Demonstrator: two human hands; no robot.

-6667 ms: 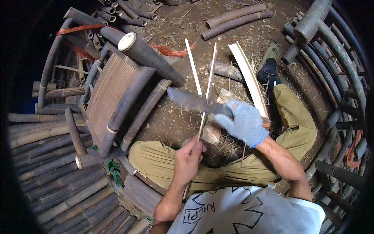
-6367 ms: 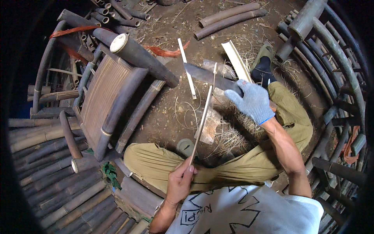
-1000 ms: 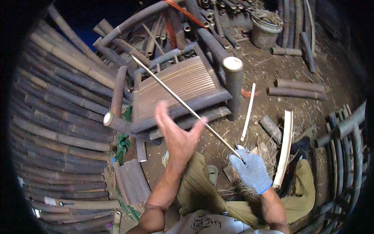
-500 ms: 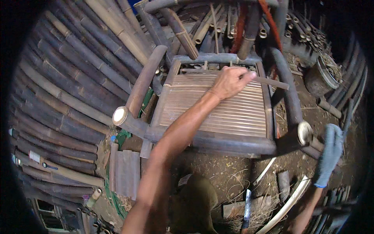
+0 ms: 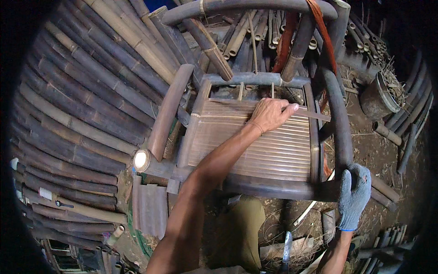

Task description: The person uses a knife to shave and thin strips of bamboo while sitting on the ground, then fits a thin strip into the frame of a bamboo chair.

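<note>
A flat brown strip (image 5: 315,115) slants over the slatted chair seat (image 5: 278,153), toward its back.

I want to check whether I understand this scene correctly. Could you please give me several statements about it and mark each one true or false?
1. The left hand holds a strip at the seat of the chair. True.
2. The right hand is bare. False: it wears a grey glove.
3. Both hands hold the strip. False: only the left hand holds it.
4. A bucket is to the right of the chair. True.
5. The bucket is empty. False: it holds dry scraps.
6. A knife is apart from both hands. True.
</note>
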